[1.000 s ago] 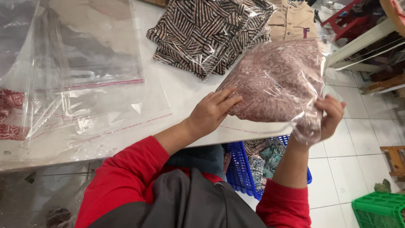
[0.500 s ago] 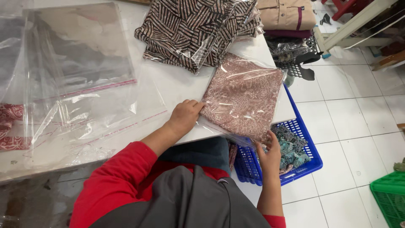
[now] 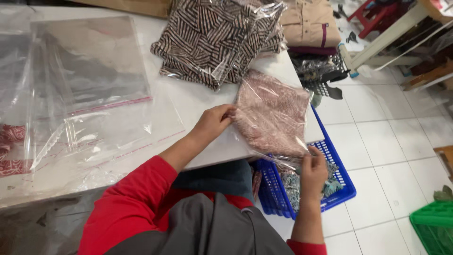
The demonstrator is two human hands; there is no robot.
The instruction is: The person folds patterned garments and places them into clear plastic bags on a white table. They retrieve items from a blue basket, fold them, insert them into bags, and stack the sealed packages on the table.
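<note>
Left hand (image 3: 213, 123) is pressed on the near-left edge of the bagged pink garment (image 3: 273, 113), fingers curled onto the plastic, so it looks like it's pinning the packet flat on the white table (image 3: 198, 101). Right hand (image 3: 315, 171) is down at the packet's lower corner, where the bag hangs past the table edge, fingers pinched on the loose clear plastic there, probably keeping that end taut. So the packet sits at the table's right corner, partly overhanging a blue basket (image 3: 347, 186) on the floor that has some patterned cloth in it.

Just behind it is a pile of black-and-white striped garments (image 3: 212, 40), also bagged, and beyond that a folded tan shirt (image 3: 309, 21). Off to the left, well apart from the hands, a stack of empty clear bags (image 3: 89, 89) lies spread flat, within easy reach I guess. Green crate (image 3: 434, 226) sits on the tiled floor at far right.
</note>
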